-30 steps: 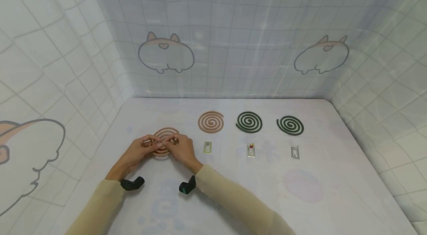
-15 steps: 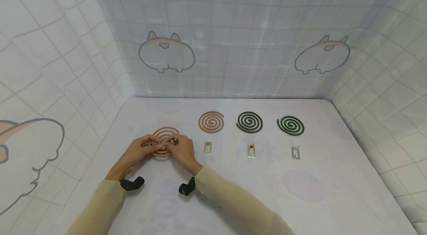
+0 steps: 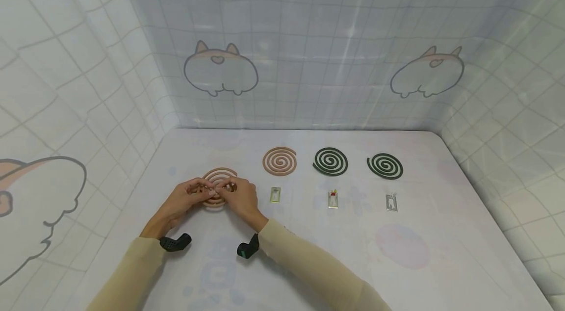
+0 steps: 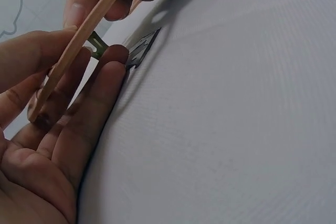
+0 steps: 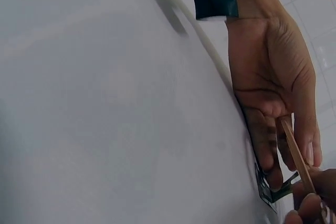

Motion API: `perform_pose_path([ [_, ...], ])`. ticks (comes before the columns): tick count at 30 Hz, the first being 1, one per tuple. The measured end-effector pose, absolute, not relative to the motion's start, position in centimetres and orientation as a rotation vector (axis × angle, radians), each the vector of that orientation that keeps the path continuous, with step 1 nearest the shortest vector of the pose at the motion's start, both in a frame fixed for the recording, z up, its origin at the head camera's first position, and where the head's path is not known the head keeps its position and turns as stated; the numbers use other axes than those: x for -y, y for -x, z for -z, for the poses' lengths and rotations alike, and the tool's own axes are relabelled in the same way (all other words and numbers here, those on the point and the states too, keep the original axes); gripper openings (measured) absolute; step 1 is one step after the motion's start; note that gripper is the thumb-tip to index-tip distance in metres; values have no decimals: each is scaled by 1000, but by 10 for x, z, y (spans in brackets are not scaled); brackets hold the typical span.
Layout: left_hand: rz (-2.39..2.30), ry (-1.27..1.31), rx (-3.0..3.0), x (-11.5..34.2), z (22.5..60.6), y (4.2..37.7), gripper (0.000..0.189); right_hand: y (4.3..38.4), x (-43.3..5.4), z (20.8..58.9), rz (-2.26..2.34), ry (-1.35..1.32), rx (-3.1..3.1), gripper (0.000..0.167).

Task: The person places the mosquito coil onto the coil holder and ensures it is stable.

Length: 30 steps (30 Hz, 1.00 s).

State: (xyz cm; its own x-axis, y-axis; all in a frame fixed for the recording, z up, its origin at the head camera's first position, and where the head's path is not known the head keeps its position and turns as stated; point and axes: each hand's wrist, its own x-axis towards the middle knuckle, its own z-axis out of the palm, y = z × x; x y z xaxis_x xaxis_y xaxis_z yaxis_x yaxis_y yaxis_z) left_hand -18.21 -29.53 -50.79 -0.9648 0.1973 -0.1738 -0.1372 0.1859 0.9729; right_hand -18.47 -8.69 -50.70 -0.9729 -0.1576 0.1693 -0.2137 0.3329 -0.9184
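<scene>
A tan mosquito coil [image 3: 220,171] is held at the left of the table, just above the surface. My left hand [image 3: 183,199] pinches its near-left part, thumb above and fingers below, as the left wrist view shows. My right hand [image 3: 241,199] grips the same coil [image 5: 297,153] from the other side, thumb on top. Under the coil, a small metal coil stand [image 4: 143,49] lies on the table, its upright tab [image 4: 97,44] reaching toward the coil's underside between the fingertips. From above, the fingers cover the coil's centre.
Another tan coil [image 3: 279,161] and two dark green coils [image 3: 330,161] [image 3: 385,166] lie flat in a row to the right. In front of them sit three small metal stands [image 3: 275,194] [image 3: 333,199] [image 3: 391,202]. Fabric walls [image 3: 300,56] enclose the table's back and sides.
</scene>
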Motion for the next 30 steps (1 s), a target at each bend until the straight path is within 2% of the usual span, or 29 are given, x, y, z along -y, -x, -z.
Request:
perform_pose_path([
  [30, -1769, -5, -2269, 295, 508, 185, 41, 187, 85, 509, -1692, -354, 2583, 10],
])
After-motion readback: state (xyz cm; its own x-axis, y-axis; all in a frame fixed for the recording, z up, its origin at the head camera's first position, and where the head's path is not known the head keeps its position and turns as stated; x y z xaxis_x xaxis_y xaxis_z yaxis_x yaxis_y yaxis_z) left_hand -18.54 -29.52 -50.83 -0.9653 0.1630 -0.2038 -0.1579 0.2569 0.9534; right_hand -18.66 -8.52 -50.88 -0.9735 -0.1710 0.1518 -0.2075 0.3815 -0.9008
